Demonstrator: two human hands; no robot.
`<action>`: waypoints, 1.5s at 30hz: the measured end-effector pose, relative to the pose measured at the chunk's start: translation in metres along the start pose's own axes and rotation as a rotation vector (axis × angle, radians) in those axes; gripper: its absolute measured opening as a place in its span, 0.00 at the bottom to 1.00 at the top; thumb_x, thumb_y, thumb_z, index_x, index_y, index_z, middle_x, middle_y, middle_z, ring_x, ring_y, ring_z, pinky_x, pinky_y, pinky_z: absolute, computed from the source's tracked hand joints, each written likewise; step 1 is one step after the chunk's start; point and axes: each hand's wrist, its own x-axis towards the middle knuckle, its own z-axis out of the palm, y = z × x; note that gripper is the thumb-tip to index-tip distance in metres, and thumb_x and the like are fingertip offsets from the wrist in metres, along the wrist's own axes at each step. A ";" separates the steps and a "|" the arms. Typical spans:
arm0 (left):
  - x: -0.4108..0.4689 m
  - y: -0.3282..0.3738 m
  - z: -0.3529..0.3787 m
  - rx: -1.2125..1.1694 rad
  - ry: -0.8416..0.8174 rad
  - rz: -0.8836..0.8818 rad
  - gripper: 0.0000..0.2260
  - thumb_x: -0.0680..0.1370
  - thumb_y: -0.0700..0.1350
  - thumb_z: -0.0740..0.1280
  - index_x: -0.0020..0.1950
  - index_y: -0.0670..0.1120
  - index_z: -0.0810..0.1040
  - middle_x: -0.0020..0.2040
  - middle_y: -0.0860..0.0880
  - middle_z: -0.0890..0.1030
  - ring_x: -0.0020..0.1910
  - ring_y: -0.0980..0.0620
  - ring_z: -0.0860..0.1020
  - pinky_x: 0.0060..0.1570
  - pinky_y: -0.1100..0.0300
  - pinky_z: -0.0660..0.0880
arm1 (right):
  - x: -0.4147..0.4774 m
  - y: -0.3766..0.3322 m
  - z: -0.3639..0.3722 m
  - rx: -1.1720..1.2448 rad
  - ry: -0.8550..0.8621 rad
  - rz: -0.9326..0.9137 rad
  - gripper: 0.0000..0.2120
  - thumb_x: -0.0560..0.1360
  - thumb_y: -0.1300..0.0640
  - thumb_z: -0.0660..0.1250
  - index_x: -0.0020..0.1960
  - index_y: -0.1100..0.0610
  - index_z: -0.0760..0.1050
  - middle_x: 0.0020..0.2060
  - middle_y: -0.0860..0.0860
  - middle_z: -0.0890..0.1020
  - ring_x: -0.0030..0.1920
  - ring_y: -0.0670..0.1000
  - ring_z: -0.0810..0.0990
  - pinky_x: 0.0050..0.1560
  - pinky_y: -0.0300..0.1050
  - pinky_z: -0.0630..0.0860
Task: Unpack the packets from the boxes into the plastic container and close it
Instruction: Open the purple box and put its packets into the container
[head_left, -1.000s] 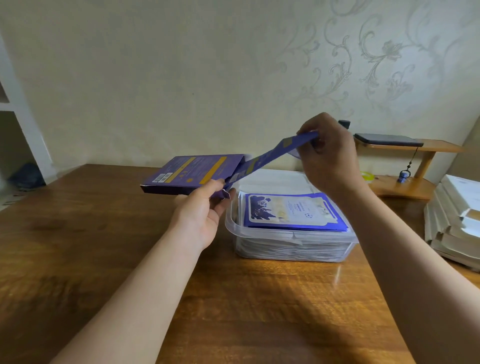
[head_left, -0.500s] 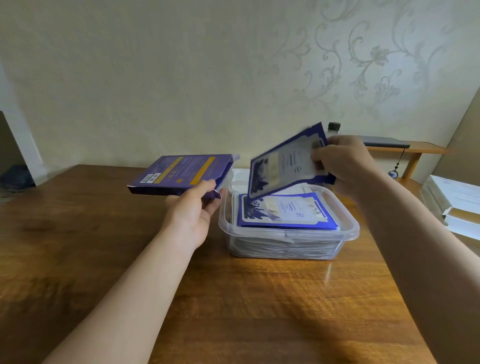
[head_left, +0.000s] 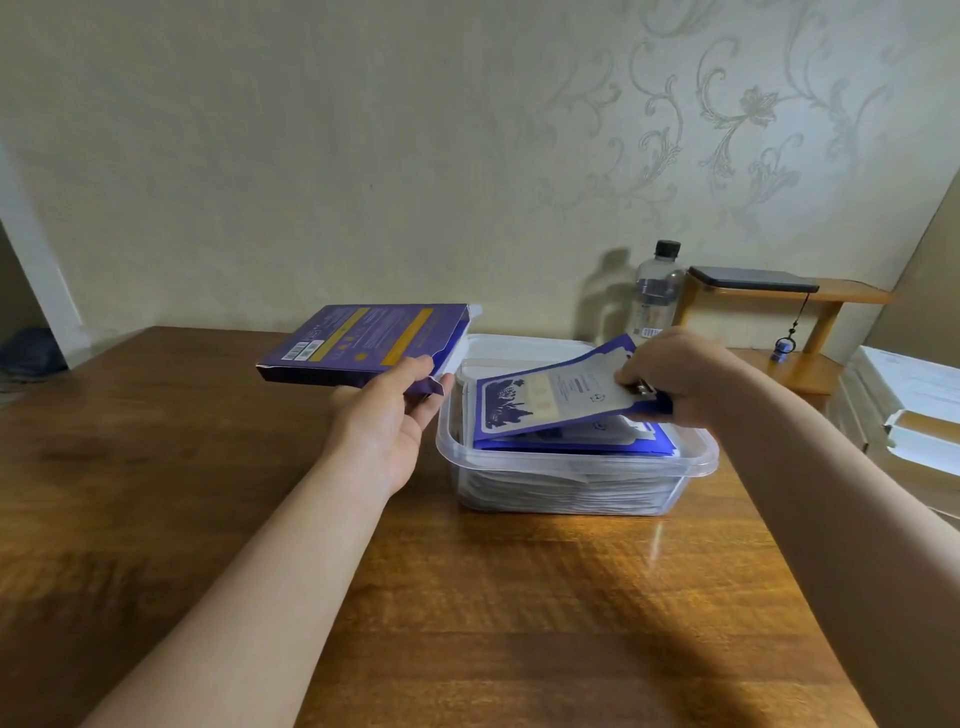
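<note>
hands work over a wooden table (head_left: 519, 597). left hand (head_left: 387, 415) curls closed on the near end of a purple box (head_left: 363, 343), holding it flat in the air beside the plastic container (head_left: 576, 467). right hand (head_left: 675, 379) pinches a blue packet (head_left: 550, 397) by its right edge, tilted, its left end low over the packets stacked inside.
</note>
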 end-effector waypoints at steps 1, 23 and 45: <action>0.000 0.000 0.000 0.000 0.001 0.001 0.19 0.75 0.32 0.73 0.62 0.43 0.74 0.58 0.38 0.80 0.58 0.40 0.81 0.53 0.45 0.83 | 0.001 0.001 0.001 -0.048 0.022 -0.017 0.09 0.77 0.69 0.66 0.54 0.61 0.71 0.50 0.61 0.81 0.50 0.61 0.82 0.31 0.47 0.82; 0.002 -0.001 -0.002 -0.002 -0.024 0.007 0.21 0.75 0.31 0.73 0.65 0.43 0.74 0.60 0.38 0.80 0.58 0.41 0.81 0.53 0.45 0.83 | 0.003 0.004 0.037 -0.891 -0.075 -0.845 0.20 0.78 0.39 0.62 0.67 0.45 0.75 0.65 0.47 0.77 0.63 0.50 0.76 0.64 0.50 0.72; 0.009 -0.005 -0.005 0.010 -0.029 0.036 0.21 0.75 0.32 0.74 0.65 0.46 0.74 0.60 0.40 0.80 0.60 0.41 0.80 0.54 0.44 0.83 | 0.015 0.018 0.059 -1.186 -0.327 -0.756 0.30 0.77 0.28 0.43 0.78 0.34 0.50 0.77 0.47 0.61 0.75 0.57 0.60 0.72 0.62 0.57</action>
